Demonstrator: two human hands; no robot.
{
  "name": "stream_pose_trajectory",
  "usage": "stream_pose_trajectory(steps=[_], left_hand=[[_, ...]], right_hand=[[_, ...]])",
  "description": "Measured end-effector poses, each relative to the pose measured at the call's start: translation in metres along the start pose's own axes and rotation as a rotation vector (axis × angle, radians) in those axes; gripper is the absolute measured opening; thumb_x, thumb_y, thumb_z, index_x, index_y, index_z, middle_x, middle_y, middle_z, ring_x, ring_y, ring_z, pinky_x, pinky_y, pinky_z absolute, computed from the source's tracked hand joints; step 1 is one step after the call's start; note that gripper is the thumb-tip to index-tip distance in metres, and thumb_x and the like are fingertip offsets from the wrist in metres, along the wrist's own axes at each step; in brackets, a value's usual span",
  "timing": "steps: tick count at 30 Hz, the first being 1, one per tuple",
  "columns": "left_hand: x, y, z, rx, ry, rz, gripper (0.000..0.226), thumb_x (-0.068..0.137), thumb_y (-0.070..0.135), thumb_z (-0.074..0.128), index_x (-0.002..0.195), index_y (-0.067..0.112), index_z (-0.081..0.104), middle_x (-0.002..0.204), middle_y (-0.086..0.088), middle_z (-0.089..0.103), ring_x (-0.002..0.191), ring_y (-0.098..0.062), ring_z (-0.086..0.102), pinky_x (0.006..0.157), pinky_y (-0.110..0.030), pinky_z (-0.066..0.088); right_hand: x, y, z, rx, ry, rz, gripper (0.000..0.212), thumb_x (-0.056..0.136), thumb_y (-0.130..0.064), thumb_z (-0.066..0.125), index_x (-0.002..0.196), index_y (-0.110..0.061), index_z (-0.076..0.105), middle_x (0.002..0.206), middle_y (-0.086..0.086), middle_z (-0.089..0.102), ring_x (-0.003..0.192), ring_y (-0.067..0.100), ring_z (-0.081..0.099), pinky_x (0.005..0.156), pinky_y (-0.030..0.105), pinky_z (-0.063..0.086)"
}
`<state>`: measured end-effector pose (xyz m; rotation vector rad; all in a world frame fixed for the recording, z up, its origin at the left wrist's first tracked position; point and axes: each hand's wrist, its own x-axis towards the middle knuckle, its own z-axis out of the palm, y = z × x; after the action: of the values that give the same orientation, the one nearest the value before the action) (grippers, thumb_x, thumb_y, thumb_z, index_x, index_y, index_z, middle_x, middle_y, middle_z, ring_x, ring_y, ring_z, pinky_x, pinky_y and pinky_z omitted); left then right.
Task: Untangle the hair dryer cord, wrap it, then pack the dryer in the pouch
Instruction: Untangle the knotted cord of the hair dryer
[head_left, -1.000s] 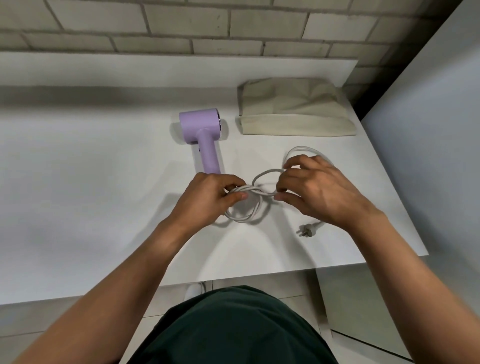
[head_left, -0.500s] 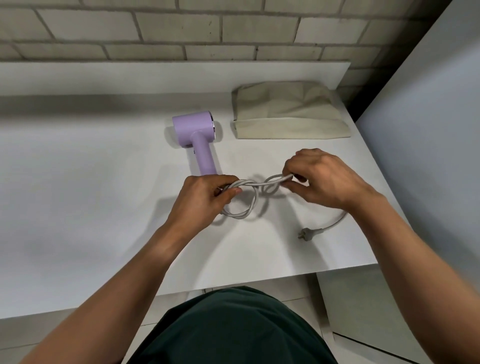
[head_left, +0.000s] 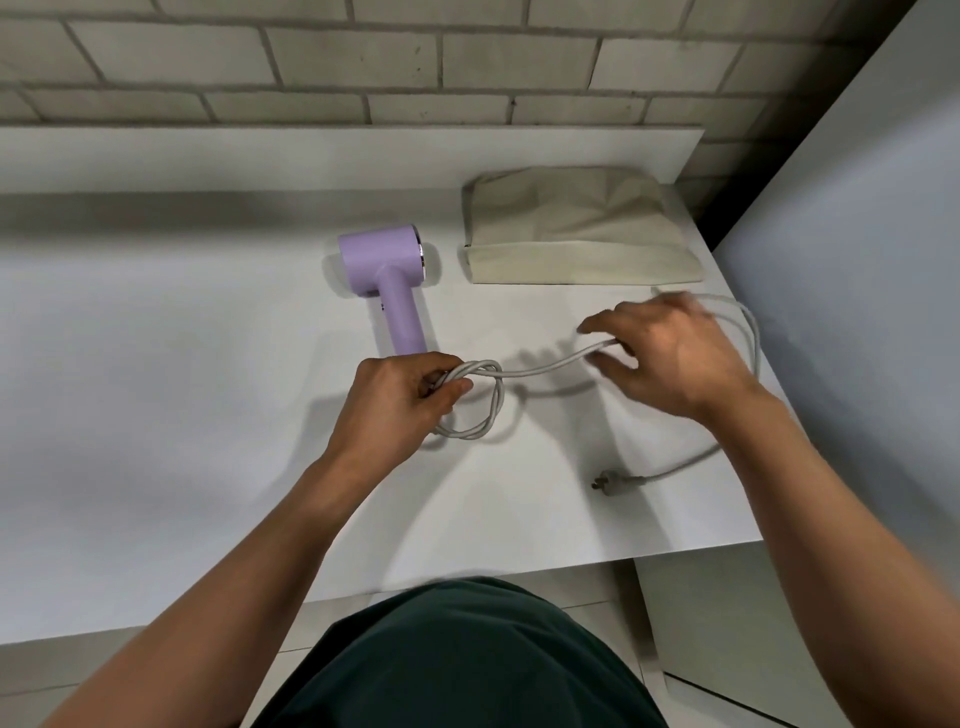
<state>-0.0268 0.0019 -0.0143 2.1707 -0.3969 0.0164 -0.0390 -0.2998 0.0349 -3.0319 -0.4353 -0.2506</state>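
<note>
On the white table (head_left: 156, 389), toward the back: lilac hair dryer (head_left: 387, 270) lying flat, handle pointing nearward. Just right of it, apart from it: beige fabric pouch (head_left: 576, 234). At the handle's end, left hand (head_left: 400, 400) with fingers curled tight round a bunch of grey cord (head_left: 545, 368), 1 twisted loop drooping below the fist onto the table. From there, cord raised above the table across to the right hand (head_left: 670, 358), blurred, pinched loosely between thumb and bent fingers. Beyond that hand, cord arcing round the wrist and down to the plug (head_left: 610, 480), flat on the table.
</note>
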Motion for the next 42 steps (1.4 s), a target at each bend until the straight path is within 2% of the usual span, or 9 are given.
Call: stream_pose_trajectory(steps=[4,10,13,18,23,28,35,39,42], left_hand=[[-0.002,0.0,0.003,-0.006,-0.022,-0.004,0.008,0.092,0.026,0.078,0.1,0.027,0.08,0.067,0.007,0.071,0.066,-0.016,0.07,0.072,-0.04,0.057],[0.003,0.005,0.002,0.034,-0.036,0.042,0.007,0.093,0.028,0.075,0.099,0.03,0.077,0.08,0.012,0.073,0.065,-0.016,0.07,0.072,-0.04,0.059],[0.007,0.007,-0.002,0.124,-0.068,0.082,0.013,0.092,0.029,0.076,0.104,0.032,0.079,0.092,0.012,0.075,0.071,-0.014,0.069,0.077,-0.037,0.055],[0.014,0.009,-0.008,0.128,-0.144,0.167,0.015,0.091,0.037,0.076,0.105,0.032,0.079,0.103,0.017,0.074,0.085,-0.008,0.067,0.079,-0.039,0.055],[0.016,0.013,-0.002,0.102,-0.174,0.247,0.018,0.093,0.033,0.075,0.109,0.027,0.081,0.107,0.013,0.07,0.09,-0.006,0.067,0.08,-0.033,0.056],[0.018,0.022,-0.003,0.074,-0.233,0.201,0.015,0.096,0.031,0.072,0.107,0.028,0.081,0.091,0.009,0.075,0.082,-0.003,0.065,0.074,-0.018,0.048],[0.032,0.017,-0.028,0.201,-0.469,0.133,0.022,0.099,0.022,0.067,0.115,0.031,0.079,0.097,0.009,0.074,0.091,-0.008,0.066,0.083,-0.026,0.05],[0.035,0.023,-0.026,0.141,-0.156,0.084,0.016,0.1,0.018,0.065,0.107,0.018,0.079,0.09,0.004,0.078,0.075,-0.001,0.066,0.071,-0.011,0.046],[0.034,0.023,-0.023,0.131,0.007,0.011,0.017,0.101,0.019,0.064,0.11,0.016,0.078,0.085,0.004,0.073,0.072,-0.009,0.064,0.073,-0.019,0.047]], right_hand=[[-0.006,-0.028,-0.005,0.187,-0.309,-0.081,0.046,0.095,-0.066,0.048,0.131,-0.04,0.064,0.088,-0.02,0.06,0.084,0.011,0.063,0.075,0.032,0.047],[-0.009,-0.055,0.009,0.502,-0.313,-0.038,0.018,0.105,-0.046,0.054,0.089,-0.043,0.063,0.071,-0.014,0.059,0.072,0.011,0.054,0.07,0.036,0.049],[-0.012,-0.062,0.014,0.375,-0.162,0.044,0.017,0.106,-0.045,0.05,0.117,-0.038,0.061,0.087,-0.011,0.072,0.087,0.019,0.065,0.081,0.043,0.052],[-0.014,-0.075,0.024,0.389,-0.101,0.031,0.016,0.106,-0.045,0.048,0.113,-0.031,0.043,0.091,-0.004,0.073,0.087,0.03,0.066,0.071,0.043,0.05],[-0.015,-0.085,0.027,0.311,-0.158,0.047,0.049,0.108,-0.048,0.037,0.155,-0.039,0.026,0.1,0.004,0.071,0.094,0.033,0.065,0.075,0.044,0.052],[-0.013,-0.082,0.029,0.383,-0.043,0.133,0.027,0.103,-0.042,0.058,0.119,-0.025,0.071,0.104,-0.004,0.061,0.091,0.021,0.062,0.072,0.038,0.05],[-0.002,-0.084,0.034,0.715,-0.051,0.32,0.014,0.082,-0.031,0.085,0.084,-0.022,0.074,0.079,-0.008,0.073,0.078,0.013,0.065,0.075,0.038,0.053],[0.001,-0.082,0.033,0.857,-0.038,0.371,0.028,0.08,-0.033,0.088,0.079,-0.019,0.064,0.071,-0.002,0.071,0.07,0.02,0.063,0.068,0.037,0.051],[0.002,-0.076,0.027,1.141,-0.155,0.284,0.01,0.098,-0.026,0.072,0.103,-0.018,0.069,0.093,-0.002,0.078,0.092,0.025,0.07,0.087,0.041,0.055]])
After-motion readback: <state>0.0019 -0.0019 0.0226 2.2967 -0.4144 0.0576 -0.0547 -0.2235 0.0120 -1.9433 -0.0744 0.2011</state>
